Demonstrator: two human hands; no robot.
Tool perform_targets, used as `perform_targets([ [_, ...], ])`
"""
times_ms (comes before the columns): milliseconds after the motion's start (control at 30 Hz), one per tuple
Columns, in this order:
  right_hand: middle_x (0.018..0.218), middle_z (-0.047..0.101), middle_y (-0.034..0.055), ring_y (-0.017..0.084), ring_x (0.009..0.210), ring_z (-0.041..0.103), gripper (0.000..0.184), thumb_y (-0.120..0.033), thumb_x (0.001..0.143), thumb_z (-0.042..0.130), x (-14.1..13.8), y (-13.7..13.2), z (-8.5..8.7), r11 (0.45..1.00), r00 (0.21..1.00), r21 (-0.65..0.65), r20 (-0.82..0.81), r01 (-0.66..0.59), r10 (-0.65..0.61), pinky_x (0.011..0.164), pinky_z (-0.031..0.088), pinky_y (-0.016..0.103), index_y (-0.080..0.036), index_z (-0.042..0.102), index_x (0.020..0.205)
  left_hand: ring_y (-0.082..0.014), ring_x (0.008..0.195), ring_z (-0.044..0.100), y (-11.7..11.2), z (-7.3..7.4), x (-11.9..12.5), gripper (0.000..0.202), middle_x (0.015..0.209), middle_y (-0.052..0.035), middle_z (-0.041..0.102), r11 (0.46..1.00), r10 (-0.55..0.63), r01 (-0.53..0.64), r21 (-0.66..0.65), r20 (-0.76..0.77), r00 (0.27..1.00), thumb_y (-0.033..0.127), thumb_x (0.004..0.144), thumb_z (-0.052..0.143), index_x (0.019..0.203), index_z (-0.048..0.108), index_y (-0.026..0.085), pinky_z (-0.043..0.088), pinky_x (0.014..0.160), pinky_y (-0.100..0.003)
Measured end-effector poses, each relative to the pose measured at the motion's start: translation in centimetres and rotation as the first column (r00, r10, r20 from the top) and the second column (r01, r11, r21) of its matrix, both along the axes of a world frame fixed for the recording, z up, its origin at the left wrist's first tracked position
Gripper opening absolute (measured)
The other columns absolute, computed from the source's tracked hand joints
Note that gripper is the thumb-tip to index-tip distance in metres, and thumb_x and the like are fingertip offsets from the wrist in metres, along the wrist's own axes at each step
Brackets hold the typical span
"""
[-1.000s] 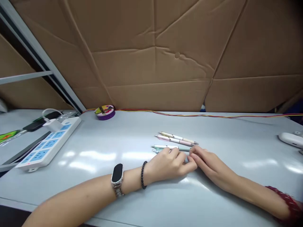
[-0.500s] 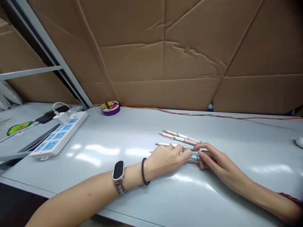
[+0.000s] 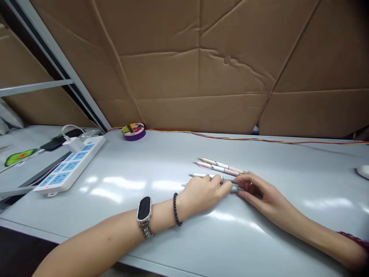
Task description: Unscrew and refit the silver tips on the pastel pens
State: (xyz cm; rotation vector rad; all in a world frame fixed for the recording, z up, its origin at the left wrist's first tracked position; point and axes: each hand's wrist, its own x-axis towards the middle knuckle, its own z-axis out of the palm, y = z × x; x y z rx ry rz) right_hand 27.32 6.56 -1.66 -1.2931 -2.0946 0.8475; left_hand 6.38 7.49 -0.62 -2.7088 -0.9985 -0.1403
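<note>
- As the blue pen [image 3: 235, 189] might roll, our left hand [image 3: 201, 194] curls over it, grip hidden.
- Our half-open right hand [image 3: 261, 192] meets the pen's three-o'clock tip, hold unclear.
- Toward twelve, the pink pen [image 3: 216, 167] lies clear.

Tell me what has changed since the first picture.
The right hand has shifted rightward, away from the left hand, its thumb and forefinger spread wider near the tip of the pale blue pen. That pen, mostly hidden before, now shows between the hands. The cream pen, pink pen and green pen stayed put.
</note>
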Motion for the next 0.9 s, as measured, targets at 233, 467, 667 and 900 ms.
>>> perform_targets([
  [233,0.078,0.060,0.0004,0.017,0.069,0.056,0.025,-0.039,0.094,0.035,-0.4,-0.2,0.6,0.999,1.000,-0.041,0.002,-0.027,0.027,0.063,0.047,0.030,-0.026,0.047,0.112,-0.0181,0.066,0.061,0.6,-0.2,-0.2,0.017,0.082,-0.0024,0.057,0.997,-0.028,0.031,-0.065,0.046,0.999,0.029,0.098,0.033,0.097,0.045,0.017,0.041,0.044,-0.022],
  [467,0.087,0.064,0.0009,0.017,0.073,0.057,0.019,-0.039,0.087,0.050,-0.1,0.0,0.9,0.995,0.992,-0.085,-0.108,0.059,-0.068,0.064,0.045,0.029,-0.024,0.054,0.098,-0.0157,0.061,0.058,1.3,-0.1,-0.6,0.020,0.079,0.0012,0.058,0.991,-0.020,0.030,-0.130,0.083,0.996,0.031,0.099,0.031,0.089,0.044,0.019,0.034,0.041,-0.022],
  [667,0.076,0.059,-0.0004,0.016,0.069,0.056,0.018,-0.039,0.084,0.057,0.0,-0.1,1.2,0.982,0.965,-0.183,-0.247,0.048,-0.093,0.062,0.044,0.027,-0.022,0.055,0.083,-0.0150,0.060,0.057,1.4,0.1,-0.7,0.023,0.075,0.0011,0.059,0.984,-0.022,0.038,-0.171,0.093,0.995,0.030,0.099,0.031,0.089,0.047,0.018,0.033,0.043,-0.021],
  [900,0.076,0.055,-0.0012,0.014,0.070,0.051,0.017,-0.039,0.085,0.056,0.3,0.1,1.3,0.978,0.937,-0.206,-0.335,0.028,-0.097,0.062,0.041,0.025,-0.023,0.055,0.082,-0.0144,0.057,0.051,1.3,0.2,-1.0,0.046,0.078,0.0029,0.054,0.984,-0.094,0.104,-0.145,0.072,0.993,0.016,0.093,0.033,0.135,0.026,0.035,0.035,0.047,-0.020],
])
